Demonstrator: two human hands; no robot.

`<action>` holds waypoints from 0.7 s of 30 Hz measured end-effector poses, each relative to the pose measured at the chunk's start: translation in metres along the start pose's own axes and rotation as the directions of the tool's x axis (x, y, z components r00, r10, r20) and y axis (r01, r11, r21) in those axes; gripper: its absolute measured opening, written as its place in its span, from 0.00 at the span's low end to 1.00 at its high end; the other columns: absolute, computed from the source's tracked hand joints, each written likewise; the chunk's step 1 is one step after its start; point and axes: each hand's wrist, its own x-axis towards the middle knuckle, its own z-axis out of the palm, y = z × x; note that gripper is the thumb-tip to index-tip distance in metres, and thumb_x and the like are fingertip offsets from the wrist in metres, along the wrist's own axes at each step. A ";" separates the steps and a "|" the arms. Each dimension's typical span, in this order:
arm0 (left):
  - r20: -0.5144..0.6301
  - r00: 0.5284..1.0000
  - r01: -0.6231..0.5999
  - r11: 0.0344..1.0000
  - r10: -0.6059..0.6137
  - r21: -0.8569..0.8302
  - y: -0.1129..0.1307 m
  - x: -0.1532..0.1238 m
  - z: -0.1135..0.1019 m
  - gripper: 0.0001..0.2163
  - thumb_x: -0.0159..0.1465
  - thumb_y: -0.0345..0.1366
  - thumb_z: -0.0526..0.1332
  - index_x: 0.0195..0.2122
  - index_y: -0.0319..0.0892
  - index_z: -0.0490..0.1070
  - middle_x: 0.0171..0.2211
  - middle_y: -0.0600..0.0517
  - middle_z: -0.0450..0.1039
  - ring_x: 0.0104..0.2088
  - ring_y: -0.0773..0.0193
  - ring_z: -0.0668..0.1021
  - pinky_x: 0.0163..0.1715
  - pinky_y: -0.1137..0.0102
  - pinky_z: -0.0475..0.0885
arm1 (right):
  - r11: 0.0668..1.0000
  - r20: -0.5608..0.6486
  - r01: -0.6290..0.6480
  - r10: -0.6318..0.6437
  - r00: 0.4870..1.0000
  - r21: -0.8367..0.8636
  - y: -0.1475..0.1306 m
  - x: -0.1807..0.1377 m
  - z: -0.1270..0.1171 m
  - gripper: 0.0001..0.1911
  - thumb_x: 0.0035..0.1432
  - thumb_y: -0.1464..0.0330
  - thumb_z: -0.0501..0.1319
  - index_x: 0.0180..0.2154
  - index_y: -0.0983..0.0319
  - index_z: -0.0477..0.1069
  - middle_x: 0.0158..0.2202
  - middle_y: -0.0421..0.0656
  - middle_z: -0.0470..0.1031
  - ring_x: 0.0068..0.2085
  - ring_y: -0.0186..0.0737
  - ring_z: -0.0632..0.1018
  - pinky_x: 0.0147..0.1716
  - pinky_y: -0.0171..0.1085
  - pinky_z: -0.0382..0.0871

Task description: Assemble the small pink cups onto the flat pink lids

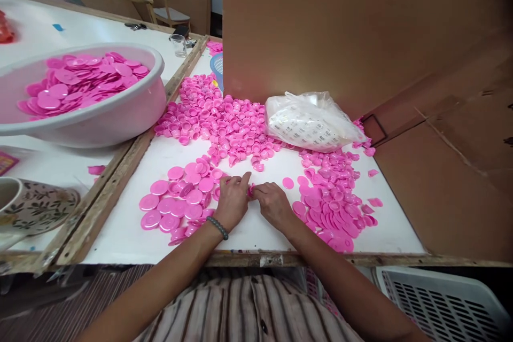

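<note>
My left hand [232, 199] and my right hand [273, 203] meet at the middle of the white table [248, 232], fingertips pinched together on a small pink plastic piece [250, 190]. A bead bracelet circles my left wrist. Left of my left hand lies a group of flat pink discs [176, 203]. To the right of my right hand spreads another heap of pink lids [332, 203]. Beyond both hands is a big pile of small pink caps [216, 123].
A white basin [100, 117] full of pink discs stands on the neighbouring table at left. A clear plastic bag [310, 120] of white pieces leans against brown cardboard walls [360, 26]. A patterned mug [36, 206] sits at far left, a white crate [441, 299] at lower right.
</note>
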 end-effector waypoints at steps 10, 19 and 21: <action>0.107 0.993 -0.021 0.985 0.040 -0.174 0.008 -0.005 -0.013 0.12 0.57 0.32 0.59 0.43 0.44 0.66 0.35 0.51 0.73 0.36 0.62 0.73 0.32 0.71 0.64 | 0.603 0.207 -0.427 0.400 0.893 0.674 0.010 -0.005 -0.012 0.13 0.58 0.65 0.52 0.28 0.63 0.71 0.25 0.39 0.71 0.29 0.34 0.70 0.29 0.33 0.62; 0.424 0.878 0.391 0.842 -0.220 -0.371 0.029 0.016 -0.012 0.04 0.54 0.33 0.60 0.30 0.40 0.68 0.22 0.54 0.73 0.23 0.68 0.75 0.24 0.76 0.65 | 0.755 0.074 -0.318 0.339 0.938 0.574 0.012 -0.037 -0.018 0.15 0.59 0.64 0.53 0.47 0.58 0.68 0.38 0.44 0.71 0.38 0.37 0.71 0.36 0.36 0.64; 0.440 0.859 0.423 0.848 -0.263 -0.319 0.031 0.020 -0.011 0.05 0.52 0.32 0.62 0.30 0.40 0.68 0.22 0.53 0.74 0.24 0.67 0.75 0.23 0.76 0.66 | 0.868 0.072 -0.238 0.230 0.971 0.435 0.015 -0.038 -0.020 0.14 0.58 0.65 0.56 0.46 0.59 0.69 0.36 0.44 0.70 0.38 0.38 0.70 0.35 0.35 0.63</action>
